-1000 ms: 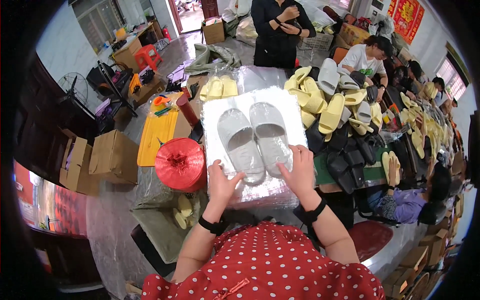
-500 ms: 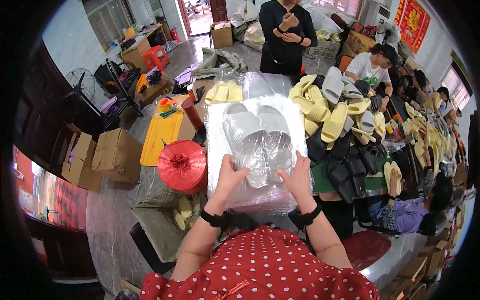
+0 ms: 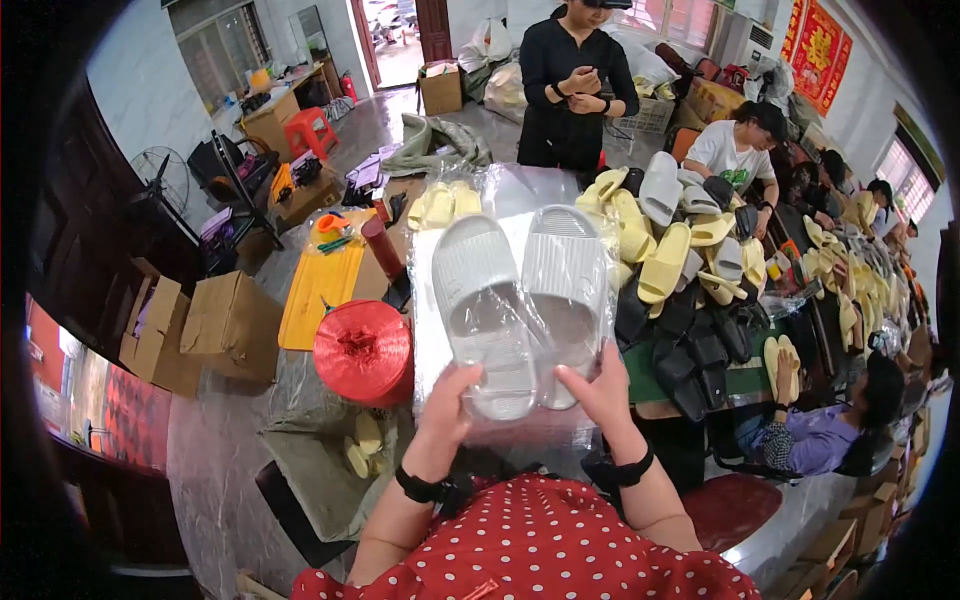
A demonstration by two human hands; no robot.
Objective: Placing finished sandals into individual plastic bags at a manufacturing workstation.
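A pair of grey slide slippers (image 3: 482, 268) lies side by side in a clear plastic bag, toes pointing away from me. My left hand (image 3: 445, 412) grips the bagged pair at the heel end of the left slipper, thumb on top. Opposite it, my right hand (image 3: 601, 396) holds the right slipper's heel side, its thumb pressing on the bag. The fingers beneath are mostly hidden. Under the pair sits a stack of clear plastic bags (image 3: 424, 345) on the table.
A large red twine roll (image 3: 363, 350) stands left of the bags, near a yellow board (image 3: 322, 300) and a dark red cylinder (image 3: 382, 245). Yellow slippers (image 3: 665, 262) and black slippers (image 3: 680, 370) pile up at the right. Several people work along that side; a person in black (image 3: 575, 95) stands opposite.
The bagged slippers have come up closer to me, tilted so their tops show more fully. Both hands have drawn slightly toward my body, still holding the heel end.
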